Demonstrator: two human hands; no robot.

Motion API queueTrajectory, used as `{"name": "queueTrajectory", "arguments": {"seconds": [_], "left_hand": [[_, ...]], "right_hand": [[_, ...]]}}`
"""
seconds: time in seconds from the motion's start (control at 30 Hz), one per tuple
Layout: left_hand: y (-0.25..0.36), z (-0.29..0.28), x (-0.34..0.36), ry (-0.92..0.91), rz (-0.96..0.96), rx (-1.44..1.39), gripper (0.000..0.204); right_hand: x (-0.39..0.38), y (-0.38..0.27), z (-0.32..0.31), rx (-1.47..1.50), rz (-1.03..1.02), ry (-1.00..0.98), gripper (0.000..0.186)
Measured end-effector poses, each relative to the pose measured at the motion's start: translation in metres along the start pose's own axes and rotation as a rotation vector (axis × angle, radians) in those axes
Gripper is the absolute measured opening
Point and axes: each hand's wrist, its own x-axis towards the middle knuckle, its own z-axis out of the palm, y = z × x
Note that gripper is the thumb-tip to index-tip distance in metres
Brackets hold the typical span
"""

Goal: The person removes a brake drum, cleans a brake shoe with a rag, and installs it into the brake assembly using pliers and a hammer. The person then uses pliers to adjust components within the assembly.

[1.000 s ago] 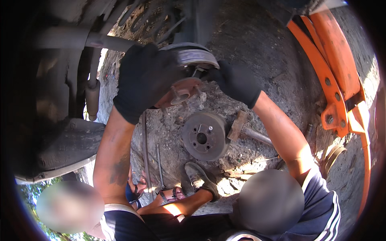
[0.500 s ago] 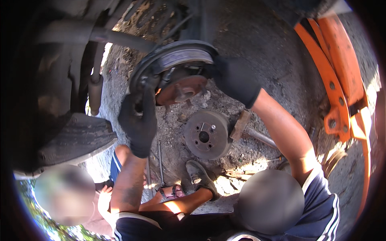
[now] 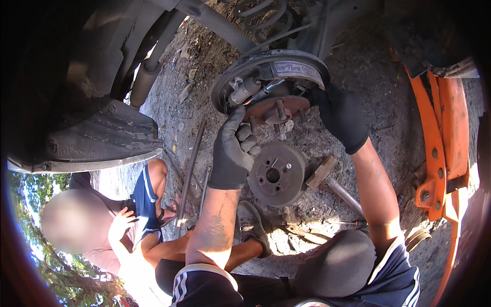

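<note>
A drum brake assembly hangs at upper middle, with a round dark backing plate [image 3: 219,88], a rusty hub flange [image 3: 268,110] with studs and a curved brake shoe [image 3: 302,70] along its top. A small wheel cylinder [image 3: 244,90] and a spring-wound rod [image 3: 266,91] show inside. My left hand [image 3: 230,153], in a dark glove, has its fingers curled and its thumb raised against the cylinder's lower end; nothing shows in the palm. My gloved right hand [image 3: 341,118] is closed at the shoe's right end, with its fingertips partly hidden.
A brake drum [image 3: 276,174] lies on the ground below the hub, beside a hammer [image 3: 323,171]. A long metal bar [image 3: 190,166] leans at left. An orange jack or stand [image 3: 434,148] rises at right. Another person [image 3: 102,220] sits at lower left. A coil spring [image 3: 266,13] hangs above.
My view has shifted, so the brake sits farther right. My left hand has moved from the plate's left rim to below the cylinder, fingers curled. My right hand stays at the shoe's right end.
</note>
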Motion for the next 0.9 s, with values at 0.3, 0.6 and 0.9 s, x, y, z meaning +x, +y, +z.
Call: {"name": "queueTrajectory", "arguments": {"seconds": [0.3,0.6,0.9], "left_hand": [[0.016,-0.013,0.02,-0.119,-0.179,0.002,0.03],[0.016,-0.004,0.009,-0.036,-0.144,0.022,0.03],[0.02,-0.001,0.006,0.001,-0.125,0.031,0.029]], "right_hand": [[0.001,0.002,-0.001,-0.026,-0.005,-0.004,0.018],[0.0,-0.001,0.002,-0.008,0.0,0.009,0.021],[-0.001,0.001,0.005,-0.023,-0.033,0.029,0.02]]}}
